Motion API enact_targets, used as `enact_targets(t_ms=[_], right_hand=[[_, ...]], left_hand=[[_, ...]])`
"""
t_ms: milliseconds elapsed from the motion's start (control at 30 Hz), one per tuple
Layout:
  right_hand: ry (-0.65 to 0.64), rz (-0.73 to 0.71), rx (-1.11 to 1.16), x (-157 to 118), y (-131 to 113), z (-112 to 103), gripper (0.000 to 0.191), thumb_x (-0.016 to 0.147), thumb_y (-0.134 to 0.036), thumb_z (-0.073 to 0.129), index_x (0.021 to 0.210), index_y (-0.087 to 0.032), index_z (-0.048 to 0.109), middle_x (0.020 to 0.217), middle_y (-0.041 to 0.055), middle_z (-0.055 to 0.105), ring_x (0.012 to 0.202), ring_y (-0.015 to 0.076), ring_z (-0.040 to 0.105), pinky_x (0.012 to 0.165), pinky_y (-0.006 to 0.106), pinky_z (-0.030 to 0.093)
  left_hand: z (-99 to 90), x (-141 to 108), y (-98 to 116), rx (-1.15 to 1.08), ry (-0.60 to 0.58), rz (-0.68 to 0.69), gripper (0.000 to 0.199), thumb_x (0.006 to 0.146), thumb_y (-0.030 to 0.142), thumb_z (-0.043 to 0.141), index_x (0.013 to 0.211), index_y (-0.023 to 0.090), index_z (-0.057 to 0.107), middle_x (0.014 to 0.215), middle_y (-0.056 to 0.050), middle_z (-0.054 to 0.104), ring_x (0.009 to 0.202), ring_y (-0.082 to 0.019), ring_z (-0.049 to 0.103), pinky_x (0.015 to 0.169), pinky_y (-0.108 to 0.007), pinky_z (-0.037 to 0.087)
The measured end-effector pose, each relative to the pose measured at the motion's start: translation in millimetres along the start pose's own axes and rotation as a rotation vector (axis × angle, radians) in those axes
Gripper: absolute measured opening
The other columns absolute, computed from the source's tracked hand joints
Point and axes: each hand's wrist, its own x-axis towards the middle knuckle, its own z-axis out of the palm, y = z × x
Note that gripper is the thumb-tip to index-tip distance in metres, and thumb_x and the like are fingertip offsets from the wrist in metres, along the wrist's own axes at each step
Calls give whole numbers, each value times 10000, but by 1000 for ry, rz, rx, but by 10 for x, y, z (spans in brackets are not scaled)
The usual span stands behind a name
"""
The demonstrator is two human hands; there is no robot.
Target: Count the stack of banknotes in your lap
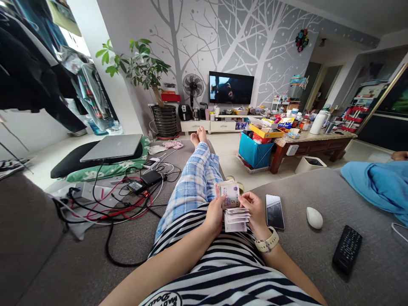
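1. mauve paper banknotes [230, 196]: loose bundle, lower portion hanging separately, above striped shirt [232, 261].
2. left grip [215, 212]: closed on the notes' left edge. right grip [252, 207]: closed, pinching their right side.
3. handling, as judged: very light, thin, limp, easily creased; leaves may slide apart. best hold: opposite side edges, light pinch.
4. phone [274, 211]: on grey sofa [299, 191], beside right grip; white mouse [315, 218] farther right.
5. counter [314, 148]: well beyond, bearing bottles and boxes.
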Motion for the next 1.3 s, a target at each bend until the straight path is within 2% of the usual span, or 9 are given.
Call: enact_targets(t_ms=[233,500,733,1000,1300], right_hand=[[76,6,-9,49,64,-11,339,675,-400,774,726,-170,531,642,-47,480,597,88,427,554,207,340],[40,6,-56,46,63,-31,384,744,-492,691,660,-168,504,617,-36,438,594,95,393,551,215,337],[35,-21,-63,30,25,-10,388,752,-505,677,650,-171,509,614,-29,458,589,99,397,552,216,340],[-7,-66,-24,6,3,-18,332,777,-445,679,666,-164,541,630,-23,475,598,97,416,562,215,347],[-15,-60,12,3,-6,-11,289,772,-442,687,761,-162,616,700,4,574,641,121,493,602,227,397]], left_hand=[[45,-55,42,-29,-57,-4,235,712,196,668,935,122,679,855,-93,749,825,-215,705,870,-338,529],[75,-97,81,15,-74,-16,317,661,164,685,972,103,686,829,-96,744,812,-213,701,834,-316,525],[18,5,11,-2,-33,5,257,739,272,644,935,112,688,848,-90,739,812,-228,691,822,-353,529],[4,6,11,13,-10,5,242,755,265,620,928,111,691,813,-80,737,805,-225,680,805,-338,521],[33,-24,25,21,11,12,216,764,255,611,903,109,689,815,-77,735,797,-218,676,810,-332,515]])
